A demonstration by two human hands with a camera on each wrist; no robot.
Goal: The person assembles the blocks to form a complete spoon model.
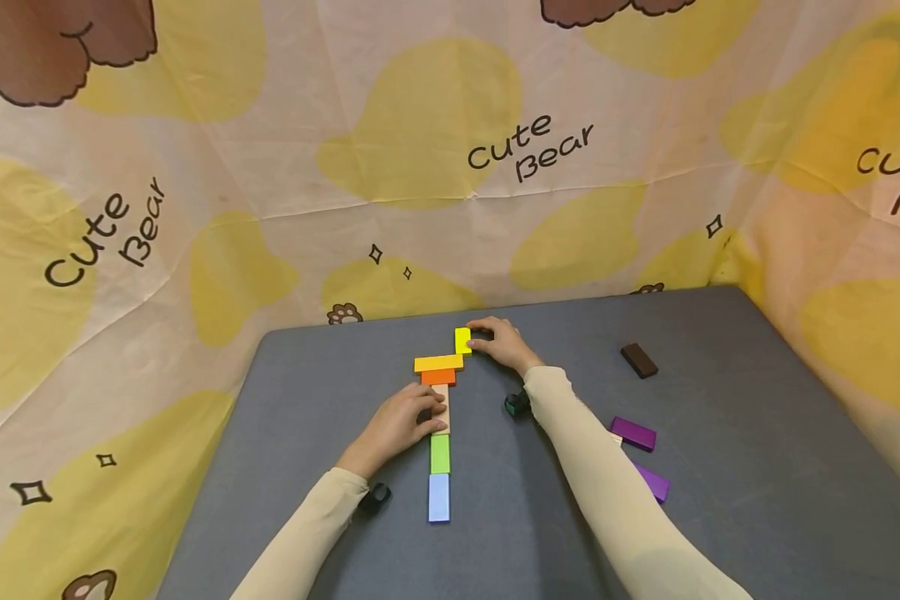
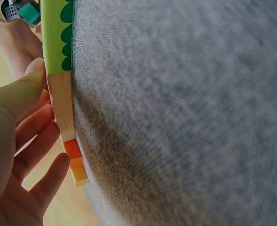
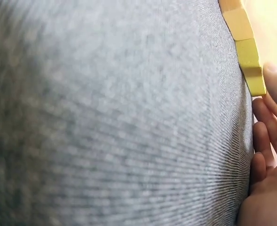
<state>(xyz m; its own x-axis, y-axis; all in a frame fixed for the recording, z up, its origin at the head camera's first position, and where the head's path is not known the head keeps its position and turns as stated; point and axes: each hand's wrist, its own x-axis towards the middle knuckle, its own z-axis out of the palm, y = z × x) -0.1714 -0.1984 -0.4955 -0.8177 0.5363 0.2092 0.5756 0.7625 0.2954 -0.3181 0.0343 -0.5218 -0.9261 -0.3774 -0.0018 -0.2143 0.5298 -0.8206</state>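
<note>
A row of wooden blocks lies on the grey table: a light blue block (image 1: 438, 500), a green block (image 1: 439, 455), a plain wood block (image 1: 442, 400), then an orange block (image 1: 438, 377) and a yellow-orange block (image 1: 435, 364) set crosswise. At the far right end a yellow block (image 1: 462, 342) joins the row, pinched between thumb and index finger of my right hand (image 1: 501, 343). My left hand (image 1: 397, 421) rests beside the plain wood block, its loosely extended fingers and thumb touching it. The left wrist view shows the green block's (image 2: 57, 37) scalloped dark green side.
To the right lie a dark brown block (image 1: 639, 360), a purple block (image 1: 633, 433) and another purple block (image 1: 654, 483) partly behind the right sleeve. A pale block (image 1: 616, 438) shows only a corner. Printed cloth (image 1: 420, 167) walls in the grey table (image 1: 720, 467).
</note>
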